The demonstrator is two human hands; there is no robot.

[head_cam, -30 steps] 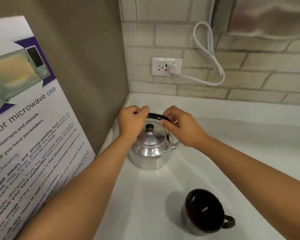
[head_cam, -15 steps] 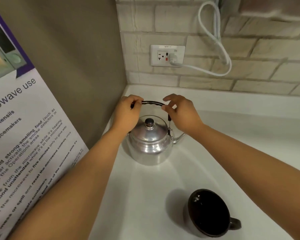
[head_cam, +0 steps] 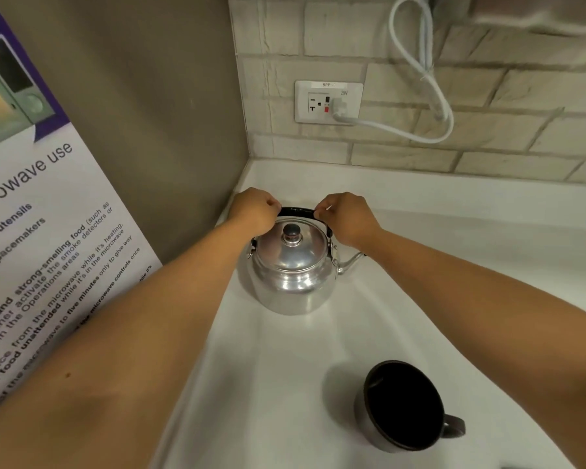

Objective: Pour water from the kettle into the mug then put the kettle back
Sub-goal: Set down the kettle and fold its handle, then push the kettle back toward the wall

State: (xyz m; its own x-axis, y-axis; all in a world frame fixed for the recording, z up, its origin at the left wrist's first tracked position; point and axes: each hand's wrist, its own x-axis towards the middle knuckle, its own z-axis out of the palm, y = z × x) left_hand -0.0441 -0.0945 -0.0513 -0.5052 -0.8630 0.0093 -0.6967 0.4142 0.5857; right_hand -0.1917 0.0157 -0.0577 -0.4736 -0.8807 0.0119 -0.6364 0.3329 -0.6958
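A shiny metal kettle (head_cam: 291,279) with a dark lid knob stands on the white counter (head_cam: 285,384) near the back left corner, its spout pointing right. Its black handle (head_cam: 296,211) is raised upright over the lid. My left hand (head_cam: 254,209) grips the handle's left end and my right hand (head_cam: 347,216) grips its right end, both with fingers curled around it. A dark mug (head_cam: 405,406) stands upright in the near right part of the counter, handle to the right; its inside looks dark and I cannot tell what it holds.
A brown side wall with a microwave-use poster (head_cam: 38,231) closes off the left. The brick back wall carries an outlet (head_cam: 329,101) with a white cord (head_cam: 420,79) looping up right. Bare counter lies between the kettle and the mug.
Both hands have closed more tightly on the handle, which has swung from tilted to upright. The kettle stays on the counter and the mug has not moved.
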